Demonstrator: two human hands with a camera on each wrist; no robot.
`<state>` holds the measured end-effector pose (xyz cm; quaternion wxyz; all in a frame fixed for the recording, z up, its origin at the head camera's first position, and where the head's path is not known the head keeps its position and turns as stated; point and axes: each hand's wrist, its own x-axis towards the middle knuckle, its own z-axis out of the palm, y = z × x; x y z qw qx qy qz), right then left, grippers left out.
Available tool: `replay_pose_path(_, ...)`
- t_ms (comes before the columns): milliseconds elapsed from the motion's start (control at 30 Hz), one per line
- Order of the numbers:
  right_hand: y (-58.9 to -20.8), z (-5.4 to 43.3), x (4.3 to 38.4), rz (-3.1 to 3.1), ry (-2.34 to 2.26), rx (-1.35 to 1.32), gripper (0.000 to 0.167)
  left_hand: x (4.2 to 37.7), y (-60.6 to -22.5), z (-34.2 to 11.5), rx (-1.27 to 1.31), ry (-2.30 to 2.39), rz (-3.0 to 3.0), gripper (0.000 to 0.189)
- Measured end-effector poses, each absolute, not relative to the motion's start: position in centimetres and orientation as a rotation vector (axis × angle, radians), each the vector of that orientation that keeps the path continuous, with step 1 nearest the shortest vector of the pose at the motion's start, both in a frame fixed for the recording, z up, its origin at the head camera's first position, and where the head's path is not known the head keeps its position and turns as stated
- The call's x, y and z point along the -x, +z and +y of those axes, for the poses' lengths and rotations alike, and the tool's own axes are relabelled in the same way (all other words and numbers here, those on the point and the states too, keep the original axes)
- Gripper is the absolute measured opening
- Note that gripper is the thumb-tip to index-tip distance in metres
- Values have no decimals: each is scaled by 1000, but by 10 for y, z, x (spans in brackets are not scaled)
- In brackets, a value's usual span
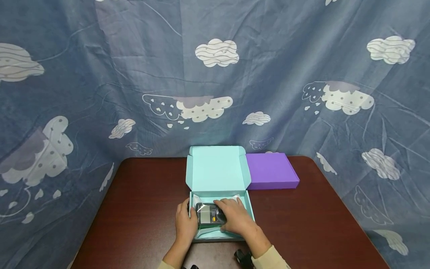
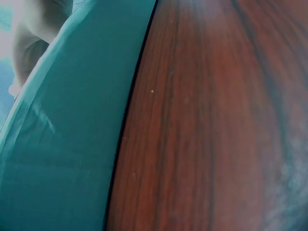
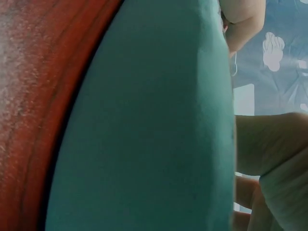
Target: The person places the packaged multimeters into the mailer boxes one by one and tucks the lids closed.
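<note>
A mint-green cardboard box stands on the table with its lid raised at the back. Inside it is a dark digital multimeter with a grey screen and a yellow button, under shiny clear plastic. My right hand grips the meter's right end, fingers over its far side and thumb nearer me. At the box's left wall, my left hand holds the edge, thumb on the inside beside the meter; its fingertips are partly hidden. Both wrist views mostly show the box's front wall.
A closed purple box lies right of the raised lid, at the back of the dark brown wooden table. Blue cloth with white clouds hangs behind and at both sides. White wrapping shows behind the meter.
</note>
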<state>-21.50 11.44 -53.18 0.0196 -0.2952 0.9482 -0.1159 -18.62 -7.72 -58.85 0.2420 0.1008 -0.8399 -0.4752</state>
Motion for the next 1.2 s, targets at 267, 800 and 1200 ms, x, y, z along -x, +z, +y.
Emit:
replay_pose_path(267,-537,114,208,2920,-432,869,87,186,-587,-76,-295,-1315,-2300,34)
replay_pose_path(800,-513,156,221,3113,-1362,423,67,189,-535,-99,-291,-1545,-2442,74)
replay_pose_path(1200,-508,172,235,2604,-1737,113,94,217,-491,-93,-13,-1950,-2500,88)
